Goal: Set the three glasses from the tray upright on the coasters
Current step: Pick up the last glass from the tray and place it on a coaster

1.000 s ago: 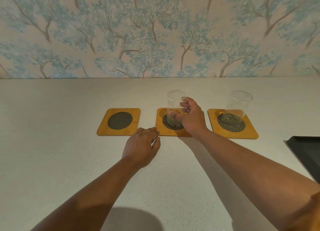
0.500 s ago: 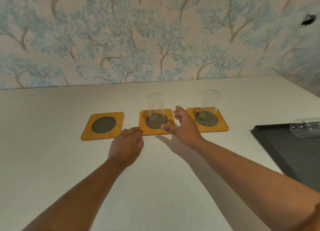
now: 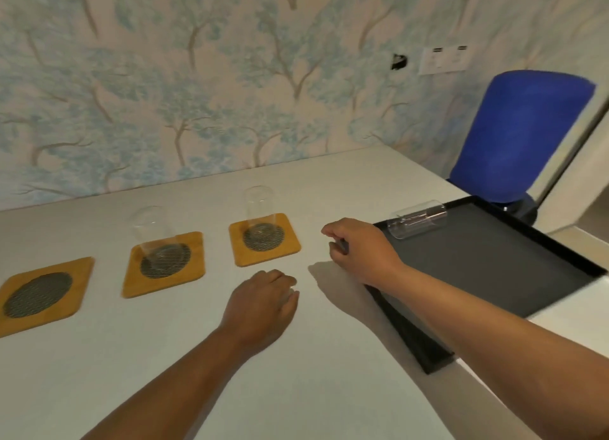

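Three wooden coasters with dark mesh centres lie in a row on the white table. The left coaster (image 3: 43, 293) is bare. A clear glass (image 3: 152, 233) stands upright on the middle coaster (image 3: 163, 263); another glass (image 3: 259, 209) stands upright on the right coaster (image 3: 264, 238). A third glass (image 3: 418, 219) lies on its side at the far corner of the black tray (image 3: 494, 261). My right hand (image 3: 361, 248) hovers between the right coaster and the tray, fingers loosely curled, holding nothing. My left hand (image 3: 263, 304) rests on the table, fingers curled under, empty.
A blue chair (image 3: 517, 136) stands past the table's right end, behind the tray. The wallpapered wall runs along the table's far edge, with a socket plate (image 3: 443, 59) on it. The table's right edge lies just beyond the tray.
My right hand let go of the glass on the middle coaster and moved right toward the tray. The view swung right, bringing the tray, lying glass and chair into sight.
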